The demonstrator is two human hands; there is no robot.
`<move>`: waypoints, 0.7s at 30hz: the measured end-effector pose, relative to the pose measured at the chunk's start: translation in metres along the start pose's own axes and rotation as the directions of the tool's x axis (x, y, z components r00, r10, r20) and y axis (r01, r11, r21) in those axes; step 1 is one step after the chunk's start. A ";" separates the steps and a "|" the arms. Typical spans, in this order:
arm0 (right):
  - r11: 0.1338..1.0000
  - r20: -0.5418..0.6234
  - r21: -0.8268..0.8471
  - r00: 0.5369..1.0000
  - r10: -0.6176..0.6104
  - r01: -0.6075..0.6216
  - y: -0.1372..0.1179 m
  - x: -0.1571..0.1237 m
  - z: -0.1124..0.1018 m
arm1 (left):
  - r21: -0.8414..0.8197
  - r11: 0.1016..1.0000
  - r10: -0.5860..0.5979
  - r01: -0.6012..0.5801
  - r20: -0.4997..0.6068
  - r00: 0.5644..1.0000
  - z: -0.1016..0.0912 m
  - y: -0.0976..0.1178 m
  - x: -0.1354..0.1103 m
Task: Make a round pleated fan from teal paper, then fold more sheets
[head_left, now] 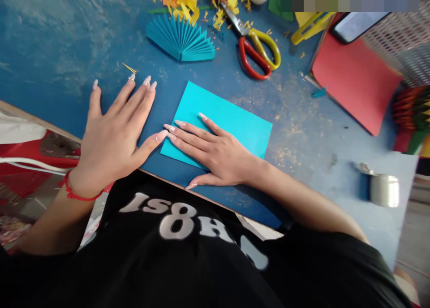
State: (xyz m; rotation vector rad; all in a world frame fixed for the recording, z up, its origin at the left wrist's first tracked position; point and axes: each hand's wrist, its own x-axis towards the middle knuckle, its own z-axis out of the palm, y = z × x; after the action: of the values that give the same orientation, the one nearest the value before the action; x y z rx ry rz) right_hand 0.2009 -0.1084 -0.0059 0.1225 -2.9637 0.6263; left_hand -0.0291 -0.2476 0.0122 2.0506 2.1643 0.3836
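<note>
A folded sheet of light blue paper [231,119] lies flat on the blue table [50,43] near its front edge. My right hand [215,153] rests on the sheet's left part, fingers stretched out flat and pressing down on it. My left hand [116,133] lies flat on the table just left of the sheet, fingers spread, its thumb tip meeting the right hand's fingertips at the paper's left edge. Neither hand holds anything.
A pleated teal paper fan [181,39] lies further back, with yellow and orange paper scraps [188,1] behind it. Red-and-yellow scissors [257,45] lie at the back middle. Red paper [356,79], a phone [356,25] and a mesh basket [403,39] are at the right. A small metal cup [383,189] stands near the right edge.
</note>
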 end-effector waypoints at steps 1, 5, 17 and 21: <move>1.000 -0.005 -0.012 1.000 0.007 -0.007 0.000 0.000 0.000 | 0.000 1.000 0.001 -0.001 0.002 1.000 0.000 0.000 -0.001; 0.999 0.000 -0.040 1.000 0.012 -0.012 -0.001 -0.001 0.000 | -0.005 1.000 -0.006 0.006 0.019 1.000 -0.001 0.002 -0.002; 0.999 0.052 -0.046 0.999 0.017 -0.014 -0.004 0.001 -0.004 | 0.034 0.999 0.031 -0.033 0.047 0.998 -0.001 -0.005 -0.002; 0.999 0.079 -0.042 0.997 0.012 -0.009 -0.005 0.001 -0.004 | 0.016 0.999 0.039 -0.041 0.093 0.995 -0.002 -0.007 -0.001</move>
State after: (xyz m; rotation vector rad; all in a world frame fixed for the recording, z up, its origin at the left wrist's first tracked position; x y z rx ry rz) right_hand 0.2013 -0.1111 0.0001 0.1309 -3.0537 0.5740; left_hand -0.0361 -0.2489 0.0125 2.0802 2.0842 0.2684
